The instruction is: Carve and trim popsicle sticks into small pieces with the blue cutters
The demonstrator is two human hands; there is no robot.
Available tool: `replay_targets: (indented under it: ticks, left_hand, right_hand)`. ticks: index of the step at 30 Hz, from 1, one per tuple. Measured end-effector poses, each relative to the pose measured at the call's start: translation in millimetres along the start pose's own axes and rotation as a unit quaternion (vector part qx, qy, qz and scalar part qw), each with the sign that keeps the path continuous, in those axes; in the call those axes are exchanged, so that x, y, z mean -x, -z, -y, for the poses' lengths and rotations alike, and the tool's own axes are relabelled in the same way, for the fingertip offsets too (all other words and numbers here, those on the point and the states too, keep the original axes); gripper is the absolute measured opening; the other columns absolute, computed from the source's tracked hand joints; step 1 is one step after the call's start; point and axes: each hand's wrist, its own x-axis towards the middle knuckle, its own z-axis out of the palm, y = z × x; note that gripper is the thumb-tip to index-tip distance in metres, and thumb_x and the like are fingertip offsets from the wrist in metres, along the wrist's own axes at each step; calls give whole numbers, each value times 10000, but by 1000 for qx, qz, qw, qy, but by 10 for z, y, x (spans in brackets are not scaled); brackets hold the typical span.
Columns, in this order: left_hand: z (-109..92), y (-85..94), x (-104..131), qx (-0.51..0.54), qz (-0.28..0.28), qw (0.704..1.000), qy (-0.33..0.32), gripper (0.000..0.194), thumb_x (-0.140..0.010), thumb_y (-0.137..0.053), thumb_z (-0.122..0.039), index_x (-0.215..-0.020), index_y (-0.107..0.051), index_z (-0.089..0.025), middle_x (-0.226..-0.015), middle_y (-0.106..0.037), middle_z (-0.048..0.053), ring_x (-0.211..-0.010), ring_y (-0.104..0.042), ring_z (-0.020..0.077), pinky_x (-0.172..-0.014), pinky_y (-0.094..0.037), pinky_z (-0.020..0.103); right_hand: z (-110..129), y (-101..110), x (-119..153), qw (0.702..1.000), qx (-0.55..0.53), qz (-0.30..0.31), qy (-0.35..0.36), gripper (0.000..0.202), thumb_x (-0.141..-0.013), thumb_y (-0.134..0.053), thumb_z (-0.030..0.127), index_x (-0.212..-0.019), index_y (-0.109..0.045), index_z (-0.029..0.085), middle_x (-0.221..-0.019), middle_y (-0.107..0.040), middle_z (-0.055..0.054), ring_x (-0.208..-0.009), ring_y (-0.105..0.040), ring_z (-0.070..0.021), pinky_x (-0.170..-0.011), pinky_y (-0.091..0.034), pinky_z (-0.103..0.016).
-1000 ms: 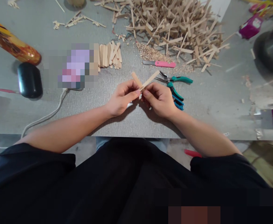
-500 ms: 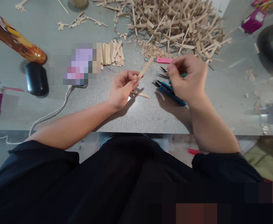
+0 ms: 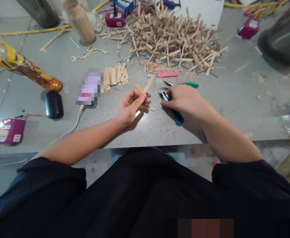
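Observation:
My left hand (image 3: 131, 106) is closed, pinching crossed wooden craft sticks (image 3: 148, 85) between thumb and fingers. Just below those fingers another loose craft stick (image 3: 148, 108) lies on the table. On the right, my right hand (image 3: 182, 97) has its thumb and fingers closed around the front part of a blue utility knife (image 3: 177, 117), which rests on or close to the tabletop. Green-handled pliers (image 3: 191, 85) lie just beyond this hand, their metal jaws showing to its left. Further off is a pink-handled knife (image 3: 168, 74).
A large heap of wooden sticks (image 3: 169, 39) covers the back centre, with wood chips (image 3: 151, 66) before it. To the left are a row of sticks (image 3: 114, 75), a phone (image 3: 89, 87) on a cable, a black case (image 3: 54, 105) and a yellow bottle (image 3: 28, 66). A jar (image 3: 79, 23) stands behind.
My right hand has come down and left onto the blue utility knife. The sticks in my left hand have turned, now showing a crossed shape. The view has tilted up.

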Motion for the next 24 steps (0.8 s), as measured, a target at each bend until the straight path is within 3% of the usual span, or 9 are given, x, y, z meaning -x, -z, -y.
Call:
replay_targets:
  ticks: [4, 7, 10, 13, 16, 19, 21, 24]
  left_hand:
    - [-8, 5, 8, -7, 20, 999, 30, 549, -868, -1076, -603, -930, -719, -192, -1094, -920, 72, -821, -871, 157, -767, -773, 318]
    - [-42, 14, -4, 9, -9, 999, 30, 539, -890, -1064, -598, -953, -712, -195, -1119, -933, 76, -859, -896, 154, -807, -775, 290]
    - [-87, 19, -1, 10, -33, 998, 51, 540, -915, -1049, -583, -972, -676, -197, -1152, -941, 94, -898, -922, 178, -805, -781, 289]
    - [-121, 9, 21, 7, -47, 996, 81, 579, -930, -1034, -596, -996, -603, -215, -1173, -942, 101, -888, -933, 213, -646, -740, 261]
    - [-138, -3, 46, -4, -29, 995, 100, 604, -959, -997, -647, -1025, -567, -228, -1165, -942, 112, -852, -934, 231, -537, -682, 237]
    - [-155, 1, 71, -34, -3, 994, 103, 607, -997, -947, -691, -1018, -549, -233, -1132, -940, 107, -865, -936, 228, -579, -700, 238]
    - [-173, 11, 87, -55, 11, 993, 104, 582, -1029, -915, -691, -1022, -561, -229, -1087, -936, 103, -856, -932, 222, -591, -700, 237]
    - [-207, 24, 106, -81, 21, 991, 103, 525, -1078, -871, -670, -1074, -622, -208, -981, -914, 87, -806, -911, 202, -591, -690, 235]
  right_hand:
    - [42, -23, -83, 996, -91, -20, 16, 240, -1002, -825, 412, -923, -661, 255, -925, -785, -106, -884, -720, -311, -696, -373, -412]
    - [69, -89, -116, 969, -230, -74, 52, 252, -1001, -830, 366, -952, -601, 274, -860, -725, -49, -820, -697, -269, -717, -433, -407]
    - [144, -228, -93, 900, -414, -112, 75, 306, -1073, -807, 496, -1121, -572, 306, -874, -693, -4, -736, -711, -243, -674, -503, -395]
    - [218, -422, -2, 826, -541, -122, 103, 429, -1130, -762, 681, -1234, -515, 346, -876, -686, 32, -635, -649, -203, -595, -491, -367]
    - [208, -587, 117, 804, -575, -67, 137, 426, -1119, -837, 623, -1240, -533, 350, -766, -536, 78, -585, -507, -173, -554, -394, -331]
    - [130, -664, 185, 755, -629, 33, 181, 419, -1113, -838, 620, -1301, -591, 340, -854, -554, 50, -649, -471, -173, -603, -426, -346]
    - [79, -664, 189, 735, -640, 67, 216, 392, -1154, -754, 649, -1329, -631, 320, -934, -600, 17, -712, -495, -185, -670, -470, -372]
    - [34, -605, 166, 760, -592, 83, 254, 334, -1231, -633, 586, -1387, -668, 293, -1007, -674, -15, -813, -582, -208, -784, -523, -401]
